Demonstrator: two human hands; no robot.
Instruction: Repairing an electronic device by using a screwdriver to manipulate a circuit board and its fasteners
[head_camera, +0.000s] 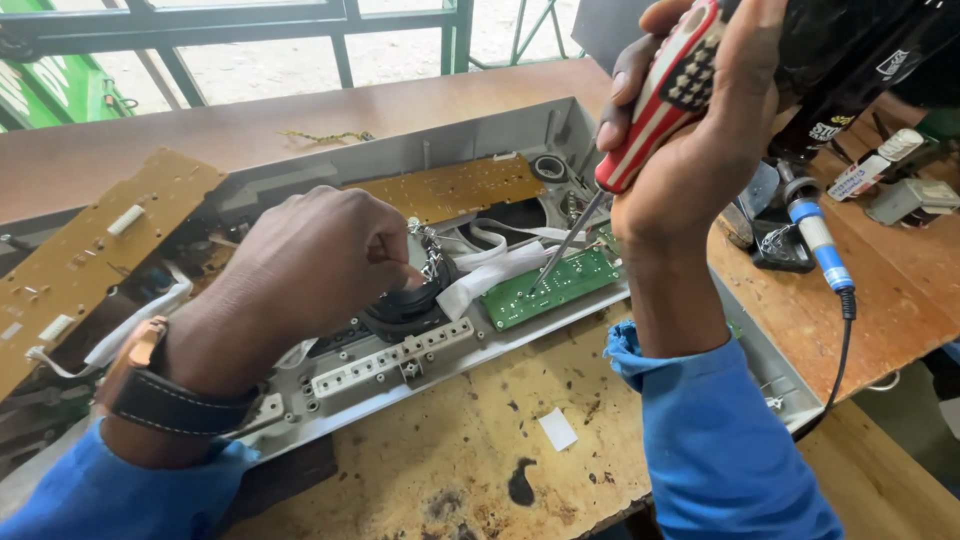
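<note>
1. Watching through the head camera, I see my right hand (690, 130) clenched around a screwdriver (640, 130) with a red, white and dark striped handle; its thin shaft slants down and to the left from the fist.
2. That long axis ends with the tip on a small green circuit board (555, 287), which lies below and left of the grip, inside an opened grey casing (500, 130).
3. My left hand (310, 265) is farther from the board, fingers closed on a round black part (405, 305) (partly hidden under the knuckles).
4. White ribbon cable (490, 270) crosses between both grips.
5. A blue-handled soldering iron (815, 235) rests right of the screwdriver hand.
</note>
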